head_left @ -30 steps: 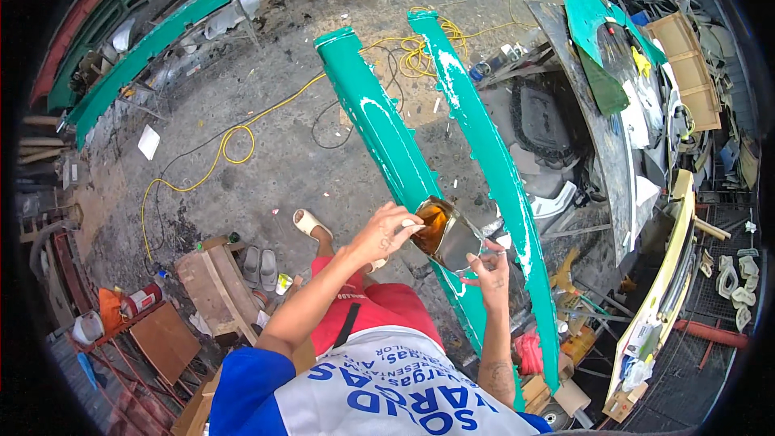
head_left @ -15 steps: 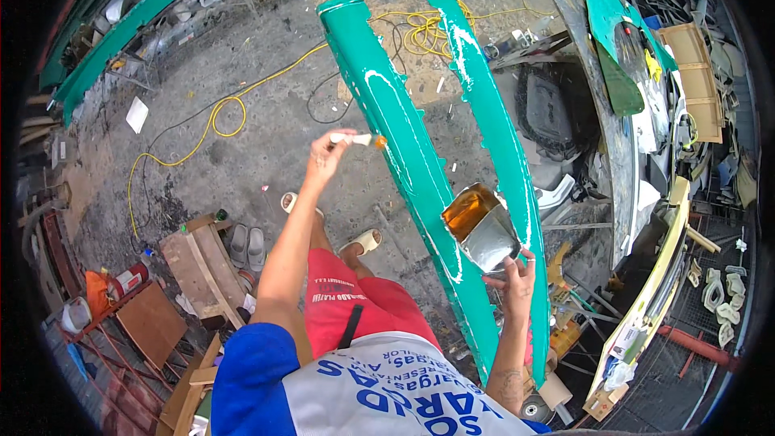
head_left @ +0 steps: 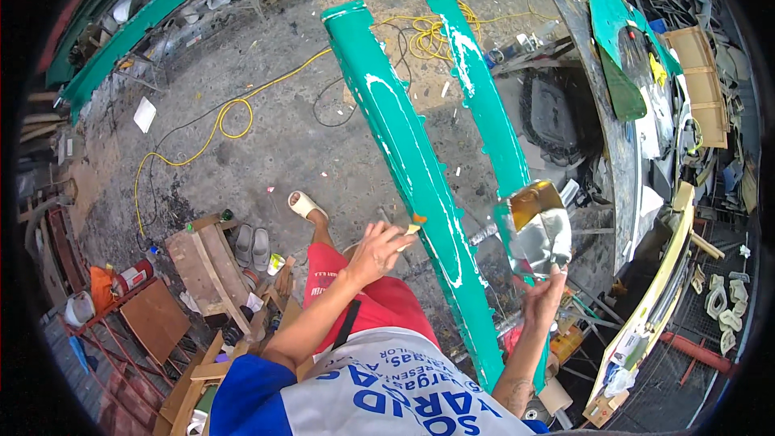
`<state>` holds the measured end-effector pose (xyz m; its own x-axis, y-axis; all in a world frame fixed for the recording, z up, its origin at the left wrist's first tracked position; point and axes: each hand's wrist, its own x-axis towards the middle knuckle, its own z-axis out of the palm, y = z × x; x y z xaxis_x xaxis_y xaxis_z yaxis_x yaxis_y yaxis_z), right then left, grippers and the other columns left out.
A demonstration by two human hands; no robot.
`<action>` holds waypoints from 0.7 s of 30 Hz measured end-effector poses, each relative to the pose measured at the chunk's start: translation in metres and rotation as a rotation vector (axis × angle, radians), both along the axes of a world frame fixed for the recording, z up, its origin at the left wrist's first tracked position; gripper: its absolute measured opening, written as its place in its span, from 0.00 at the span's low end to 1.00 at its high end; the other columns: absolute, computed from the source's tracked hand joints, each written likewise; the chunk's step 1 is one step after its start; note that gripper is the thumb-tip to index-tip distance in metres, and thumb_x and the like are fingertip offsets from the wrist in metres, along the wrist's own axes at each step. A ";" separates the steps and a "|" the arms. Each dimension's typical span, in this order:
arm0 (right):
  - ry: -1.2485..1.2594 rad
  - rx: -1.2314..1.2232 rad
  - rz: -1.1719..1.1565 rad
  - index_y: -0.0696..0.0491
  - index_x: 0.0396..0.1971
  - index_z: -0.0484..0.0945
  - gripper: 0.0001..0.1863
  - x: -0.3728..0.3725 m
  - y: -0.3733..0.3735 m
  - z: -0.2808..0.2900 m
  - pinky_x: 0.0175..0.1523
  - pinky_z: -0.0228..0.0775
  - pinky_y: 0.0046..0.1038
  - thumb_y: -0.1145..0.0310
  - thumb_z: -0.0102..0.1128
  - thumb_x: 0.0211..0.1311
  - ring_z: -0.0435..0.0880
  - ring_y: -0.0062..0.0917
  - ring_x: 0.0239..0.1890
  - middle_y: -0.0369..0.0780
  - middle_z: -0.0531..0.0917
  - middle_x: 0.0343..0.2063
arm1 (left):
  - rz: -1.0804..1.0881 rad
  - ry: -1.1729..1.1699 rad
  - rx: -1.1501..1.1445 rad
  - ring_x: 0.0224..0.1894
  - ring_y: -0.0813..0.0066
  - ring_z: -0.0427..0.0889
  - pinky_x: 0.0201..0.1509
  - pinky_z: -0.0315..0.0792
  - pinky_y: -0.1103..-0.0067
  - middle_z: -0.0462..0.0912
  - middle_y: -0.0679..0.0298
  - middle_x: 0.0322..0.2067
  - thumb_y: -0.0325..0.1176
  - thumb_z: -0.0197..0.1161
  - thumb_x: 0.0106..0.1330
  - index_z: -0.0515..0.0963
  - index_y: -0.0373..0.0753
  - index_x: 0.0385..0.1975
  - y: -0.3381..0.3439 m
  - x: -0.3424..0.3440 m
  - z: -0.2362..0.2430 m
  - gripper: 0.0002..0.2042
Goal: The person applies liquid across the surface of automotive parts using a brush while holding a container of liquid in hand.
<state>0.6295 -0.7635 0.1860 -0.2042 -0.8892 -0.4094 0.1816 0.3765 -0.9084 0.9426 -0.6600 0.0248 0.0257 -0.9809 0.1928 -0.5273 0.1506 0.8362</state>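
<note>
In my left hand (head_left: pixel 376 255) is a small paintbrush (head_left: pixel 412 229), its handle pale and its bristles stained amber. The bristle end meets the near-side edge of a long glossy green panel (head_left: pixel 401 145); whether it touches cannot be told. My right hand (head_left: pixel 542 297) grips the lower end of a square, cut-open metal can (head_left: pixel 539 234), tilted, with amber colour on its inner wall. The can is held over a second green panel (head_left: pixel 484 105), hiding part of it. Both panels have whitish glossy streaks and ragged edges.
A yellow cord (head_left: pixel 219 125) winds across the concrete floor, coiled beyond the panels. At left are a wooden bench (head_left: pixel 211 270), grey slippers (head_left: pixel 253 246) and a red metal rack (head_left: pixel 121 307). A long yellow piece (head_left: pixel 646 307) and a leaning board (head_left: pixel 617 161) stand at right.
My left hand has brought the brush nearer to me along the first panel's edge. My right hand has shifted the can rightward, away from that panel and over the second.
</note>
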 end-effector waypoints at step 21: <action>0.110 0.038 0.110 0.47 0.67 0.53 0.35 0.069 -0.010 -0.029 0.44 0.82 0.56 0.43 0.50 0.70 0.78 0.45 0.55 0.45 0.68 0.61 | -0.090 0.615 0.271 0.40 0.78 0.80 0.46 0.73 0.78 0.85 0.69 0.37 0.40 0.63 0.67 0.84 0.43 0.44 -0.213 0.306 -0.121 0.11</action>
